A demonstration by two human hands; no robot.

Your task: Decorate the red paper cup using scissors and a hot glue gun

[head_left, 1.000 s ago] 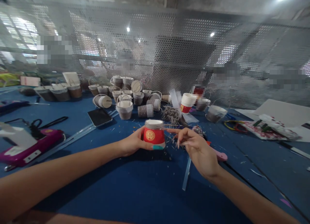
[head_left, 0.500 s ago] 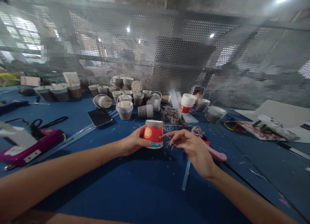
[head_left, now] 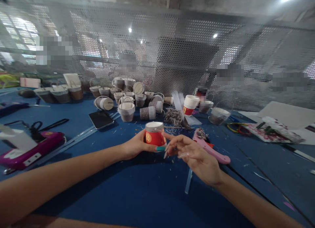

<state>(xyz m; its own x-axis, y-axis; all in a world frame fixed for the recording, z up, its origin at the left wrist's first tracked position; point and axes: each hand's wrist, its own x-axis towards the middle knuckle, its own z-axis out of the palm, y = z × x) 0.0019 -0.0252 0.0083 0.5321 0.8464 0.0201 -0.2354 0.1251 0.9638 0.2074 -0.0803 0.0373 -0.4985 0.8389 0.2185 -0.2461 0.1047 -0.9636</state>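
My left hand (head_left: pixel 137 144) is closed around a red paper cup (head_left: pixel 154 138) with a gold emblem. Its thumb, with a teal nail or cover, lies across the lower front. A greyish band runs below the cup's rim, and its pale opening faces up and slightly toward me. At the cup's right side is my right hand (head_left: pixel 189 154), fingers apart and loosely bent. The index fingertip reaches the cup's upper right edge; whether a strand lies under it, I cannot tell. Just beyond that hand lies a pink glue gun (head_left: pixel 216 152) on the blue tabletop (head_left: pixel 118 195).
Several twine-wrapped cups with handles (head_left: pixel 126 110) crowd the back. Behind my hands lie a tangle of grey twine (head_left: pixel 173 117) and stacked paper cups (head_left: pixel 190 105). A phone (head_left: pixel 101 119) and purple power strip (head_left: pixel 46 142) are left; clear glue sticks (head_left: pixel 189 181) lie nearby.
The cup has tipped so that its opening shows more. My right hand has moved slightly left and down, its index finger now up at the cup's edge.
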